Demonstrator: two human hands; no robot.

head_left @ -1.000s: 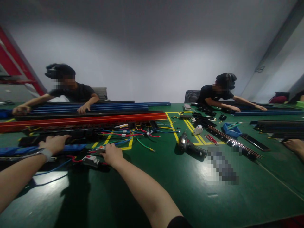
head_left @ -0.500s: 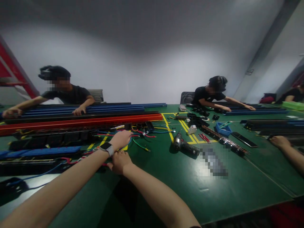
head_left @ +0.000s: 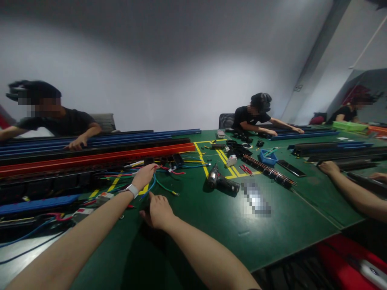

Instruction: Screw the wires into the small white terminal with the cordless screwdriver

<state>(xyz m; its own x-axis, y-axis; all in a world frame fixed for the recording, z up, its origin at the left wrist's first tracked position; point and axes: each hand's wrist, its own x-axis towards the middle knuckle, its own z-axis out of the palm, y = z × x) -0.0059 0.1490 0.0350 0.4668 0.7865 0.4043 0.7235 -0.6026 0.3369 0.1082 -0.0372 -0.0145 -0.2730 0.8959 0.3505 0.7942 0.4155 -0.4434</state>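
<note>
My left hand [head_left: 145,177], with a watch strap at the wrist, reaches into a bundle of loose coloured wires. Its fingertips are pinched together at a thin red wire [head_left: 163,167]. A blue wire [head_left: 153,183] curves down beside that hand. Closer to me, my right hand [head_left: 161,210] hovers low over the table, thumb and index finger apart, with nothing visible between them. Its index fingertip is near the blue wire; whether they touch I cannot tell. A green wire [head_left: 166,189] with a yellow end lies to the right of both hands.
A cordless drill [head_left: 222,182] lies right of the wires on the green table [head_left: 205,237]. Beyond are red pliers [head_left: 246,170], a blue bin [head_left: 268,157] and a copper-striped bar [head_left: 269,171]. Long red [head_left: 145,154] and blue rails stretch left. Co-workers' hands work across the table and at right.
The view has swung right. My hands have separated: the left is at the red wire, while the right has drawn back from the left wrist and its fingers have parted.
</note>
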